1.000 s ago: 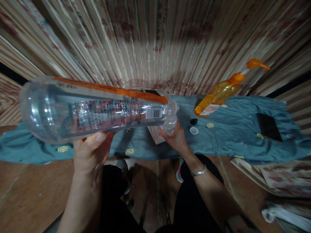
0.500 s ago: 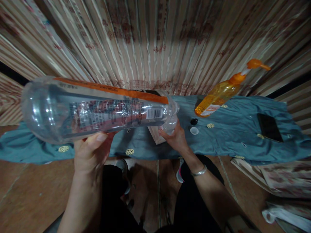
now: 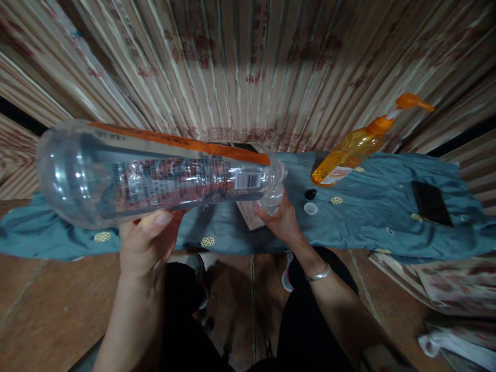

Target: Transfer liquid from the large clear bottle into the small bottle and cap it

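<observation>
My left hand is closed around the underside of a large clear plastic bottle with an orange-edged label. The bottle lies nearly level, tipped a little so its neck points right and slightly down. My right hand grips a small clear bottle just below that neck. The two mouths meet or nearly meet; I cannot tell which. Whether liquid is passing between them does not show. To the right of my right hand, a black cap and a small white round cap lie on the teal cloth.
An orange pump bottle with amber liquid stands toward the back right of the cloth. Farther right lies a dark flat rectangular object. A pale box-like object sits partly hidden behind the hands. Pleated curtains hang behind.
Both hands hold the same grip and the bottles keep their pose. The whole view has shifted very slightly.
</observation>
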Motion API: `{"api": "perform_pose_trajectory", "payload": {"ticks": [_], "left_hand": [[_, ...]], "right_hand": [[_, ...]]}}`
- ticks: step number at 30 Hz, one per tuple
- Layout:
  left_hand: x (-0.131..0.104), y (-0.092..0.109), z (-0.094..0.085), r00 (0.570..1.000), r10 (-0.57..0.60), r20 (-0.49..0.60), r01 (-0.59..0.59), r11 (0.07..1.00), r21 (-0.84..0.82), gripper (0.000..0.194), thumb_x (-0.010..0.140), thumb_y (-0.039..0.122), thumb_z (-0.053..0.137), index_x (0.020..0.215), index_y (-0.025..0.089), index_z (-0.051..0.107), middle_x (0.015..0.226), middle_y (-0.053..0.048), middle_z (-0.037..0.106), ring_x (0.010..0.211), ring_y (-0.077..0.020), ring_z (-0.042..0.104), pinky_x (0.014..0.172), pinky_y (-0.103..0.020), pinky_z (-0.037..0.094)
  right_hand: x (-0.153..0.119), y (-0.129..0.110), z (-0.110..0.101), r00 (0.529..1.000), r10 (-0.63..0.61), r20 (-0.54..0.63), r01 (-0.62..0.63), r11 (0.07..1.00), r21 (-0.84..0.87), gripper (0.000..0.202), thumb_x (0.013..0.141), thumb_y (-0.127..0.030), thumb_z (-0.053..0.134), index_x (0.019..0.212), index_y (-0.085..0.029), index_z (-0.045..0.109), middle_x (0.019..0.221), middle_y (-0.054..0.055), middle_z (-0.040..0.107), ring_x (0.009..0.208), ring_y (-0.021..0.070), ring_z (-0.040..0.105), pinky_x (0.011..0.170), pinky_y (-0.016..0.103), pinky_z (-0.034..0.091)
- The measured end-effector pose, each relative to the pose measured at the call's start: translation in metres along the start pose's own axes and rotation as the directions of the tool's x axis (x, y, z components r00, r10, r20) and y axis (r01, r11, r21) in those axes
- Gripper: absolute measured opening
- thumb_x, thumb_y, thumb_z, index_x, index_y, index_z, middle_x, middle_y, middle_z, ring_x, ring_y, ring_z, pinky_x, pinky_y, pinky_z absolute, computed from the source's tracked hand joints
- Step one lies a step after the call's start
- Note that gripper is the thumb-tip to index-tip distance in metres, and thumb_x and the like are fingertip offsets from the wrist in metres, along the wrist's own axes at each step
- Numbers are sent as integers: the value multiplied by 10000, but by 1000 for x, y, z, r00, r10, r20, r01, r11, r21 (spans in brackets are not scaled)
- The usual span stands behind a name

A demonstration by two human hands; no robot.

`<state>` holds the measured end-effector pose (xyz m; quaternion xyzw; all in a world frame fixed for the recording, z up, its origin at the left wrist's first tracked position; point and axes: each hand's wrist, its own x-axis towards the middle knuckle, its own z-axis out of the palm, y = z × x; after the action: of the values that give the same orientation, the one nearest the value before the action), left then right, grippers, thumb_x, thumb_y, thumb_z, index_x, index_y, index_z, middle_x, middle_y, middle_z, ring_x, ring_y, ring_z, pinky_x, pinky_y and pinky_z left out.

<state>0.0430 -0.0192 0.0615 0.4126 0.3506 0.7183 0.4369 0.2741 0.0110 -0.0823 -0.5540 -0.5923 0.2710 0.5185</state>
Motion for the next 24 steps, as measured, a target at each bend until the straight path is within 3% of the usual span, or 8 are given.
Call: {"api": "perform_pose_trajectory", "payload": {"ticks": [15,24], "left_hand": [[-2,2,3,1000,10,18,-10,1000,-15,672,472,452,1102,1084,401,831,1007,-12,859,1161,-411,800,1111,-690,631],[-1,3,5,1000,8,20,-8,1000,-13,727,529,399,1061,1209,453,808,1016,-19,849,1134,-409,809,1057,-693,662]], "right_hand": [[-1,-2,-1,1000,13,11,-14,1000,26,806,795,-535,847,1472,-161,617,1363,175,802,1230,382,789,1093,590,647],[-1,-3,-1,1000,24,7,-24,1000,20,794,777,-522,866,1465,-207,622,1299,137,837,1154,351,813,1039,539,663]]}}
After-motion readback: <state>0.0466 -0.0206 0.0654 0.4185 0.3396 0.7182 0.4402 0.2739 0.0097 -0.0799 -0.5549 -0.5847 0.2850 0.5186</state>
